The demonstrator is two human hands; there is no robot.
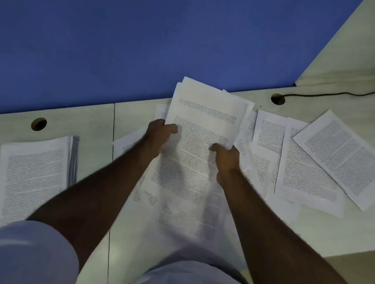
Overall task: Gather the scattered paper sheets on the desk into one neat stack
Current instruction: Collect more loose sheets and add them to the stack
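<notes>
A bundle of printed paper sheets (203, 129) is lifted above the middle of the pale desk (94, 121), its top edges uneven. My left hand (157, 136) grips the bundle's left edge and my right hand (226, 157) grips its right edge. More loose sheets (186, 222) lie under my arms near the front edge. To the right, several sheets (305, 177) overlap, with one tilted sheet (343, 156) on top. A separate stack of sheets (32, 174) rests flat at the left.
A blue partition (124, 35) stands along the desk's back edge. Two round cable holes (38, 124) (277, 98) open in the desk. A black cable (343, 93) runs from the right hole to the far right. A seam (112, 156) splits the desk.
</notes>
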